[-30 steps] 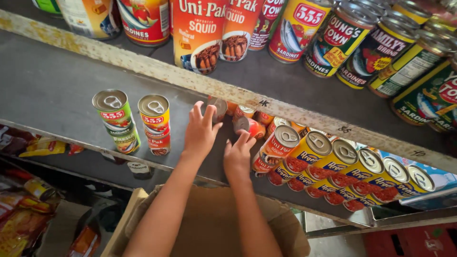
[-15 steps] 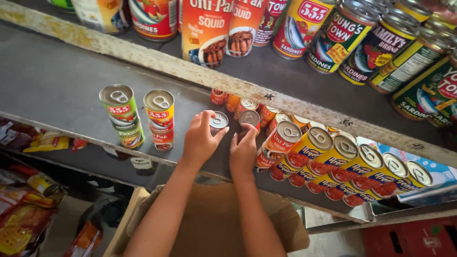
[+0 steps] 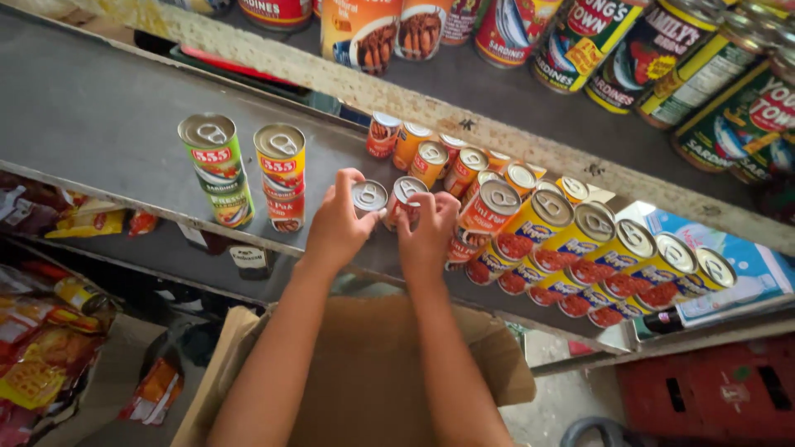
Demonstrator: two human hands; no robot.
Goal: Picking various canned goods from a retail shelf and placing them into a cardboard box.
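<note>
My left hand point(image 3: 338, 225) is closed around a small can with a silver pull-tab lid point(image 3: 369, 197), fingers wrapped over its left side, holding it upright on the grey shelf point(image 3: 91, 124). My right hand point(image 3: 428, 236) grips a second small can with a red label point(image 3: 407, 195), which stands just right of the first, the two almost touching. Both sit near the front edge of the shelf, about the middle of the scene. To the left stand two stacks of cans, one green-labelled point(image 3: 217, 168), one yellow and red point(image 3: 282, 175). To the right a row of yellow-labelled cans point(image 3: 596, 248) leans along the shelf. Below my forearms an open cardboard box point(image 3: 364, 364) sits near me.
</note>
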